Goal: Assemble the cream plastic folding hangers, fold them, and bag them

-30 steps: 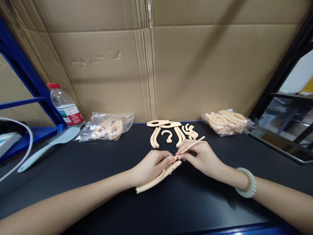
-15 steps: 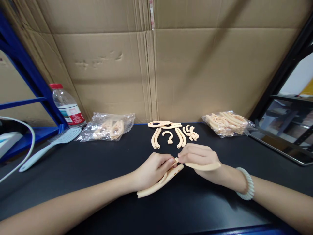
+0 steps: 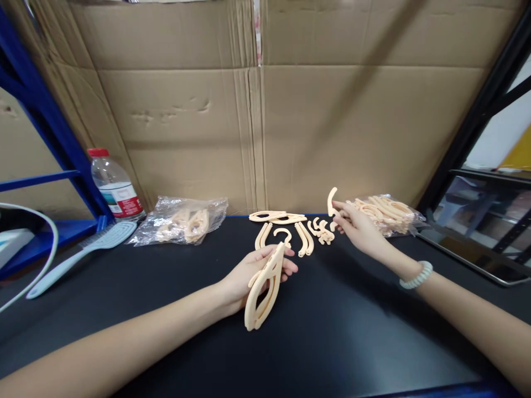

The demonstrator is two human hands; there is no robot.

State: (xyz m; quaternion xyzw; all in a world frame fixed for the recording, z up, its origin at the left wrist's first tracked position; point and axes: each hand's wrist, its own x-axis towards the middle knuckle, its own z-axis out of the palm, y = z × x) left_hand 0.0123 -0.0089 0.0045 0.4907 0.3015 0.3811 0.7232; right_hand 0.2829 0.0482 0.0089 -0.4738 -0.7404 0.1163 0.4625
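Observation:
My left hand [image 3: 241, 279] grips a cream plastic folding hanger [image 3: 250, 309], tilted upright with its looped end down. The fingers of that hand reach behind the hanger, with their tips showing to its right. My right hand [image 3: 362, 229] is raised at the back right and pinches a curved cream hanger piece [image 3: 331, 200] that points up. Just left of the right hand lies a small pile of hanger hooks [image 3: 326, 235]. Beyond the left hand are a single hook [image 3: 282, 231], pairs of curved hanger arms [image 3: 305, 240] and looped hanger parts [image 3: 269, 216].
Plastic bags of hanger parts lie at the back left [image 3: 182, 221] and back right [image 3: 384, 213]. A pale blue hairbrush [image 3: 87, 251] and a red-capped bottle [image 3: 118, 188] are at left. Cardboard [image 3: 186, 127] stands behind the black table [image 3: 340, 337]; a metal-edged tray [image 3: 464, 257] is at right.
My right hand has left my left hand and moved up and right, carrying the curved piece. My left hand has turned the folding hanger from lying low to a steep tilt.

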